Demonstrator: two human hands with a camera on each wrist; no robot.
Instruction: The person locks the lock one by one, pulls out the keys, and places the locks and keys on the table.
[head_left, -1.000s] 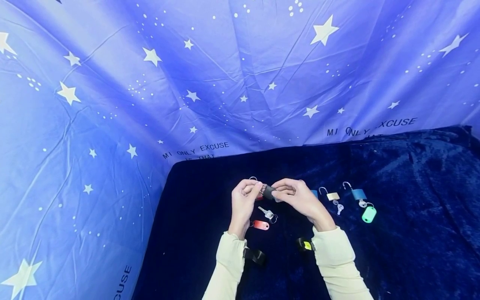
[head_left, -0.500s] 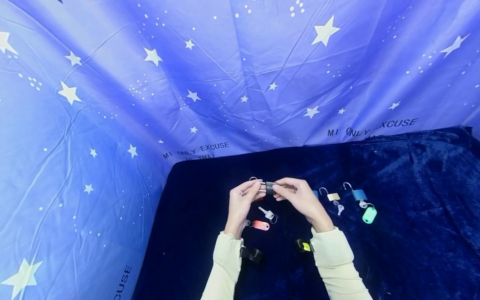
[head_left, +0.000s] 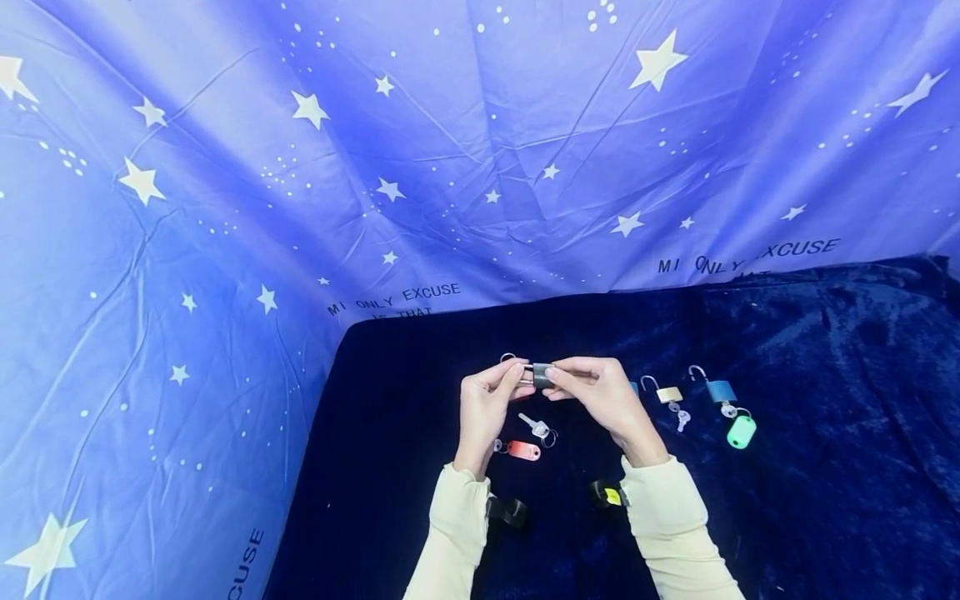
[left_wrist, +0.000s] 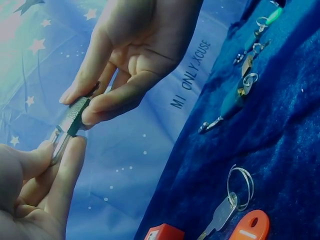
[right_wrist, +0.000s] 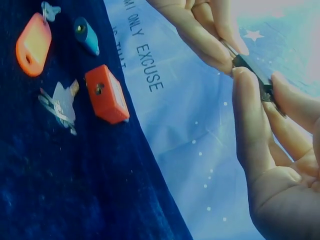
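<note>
A small black padlock (head_left: pixel 541 376) is held up in the air between my two hands, its shackle pointing left. My left hand (head_left: pixel 482 410) pinches the silver shackle (left_wrist: pixel 61 149) between thumb and fingers. Thumb and fingers of my right hand (head_left: pixel 603 400) grip the padlock's body from the other end. In the right wrist view a thin dark piece (right_wrist: pixel 278 109) sticks out at the keyhole end; fingers partly hide it, so I cannot tell what it is. Below the hands lie a loose silver key (head_left: pixel 536 426) with a ring and an orange-red key tag (head_left: pixel 523 450).
A red padlock (right_wrist: pixel 106 95) and a blue one (right_wrist: pixel 86 36) lie beyond the key. To the right are a brass padlock (head_left: pixel 667 394) and a blue padlock (head_left: pixel 722 392), both unlocked, with a green tag (head_left: pixel 741 432). Dark blue velvet (head_left: pixel 825 500) covers the table; a starry curtain (head_left: pixel 450 150) hangs behind.
The black padlock has turned from a tilt to nearly level, with more of its shackle showing. Over the last half second the hands have barely moved.
</note>
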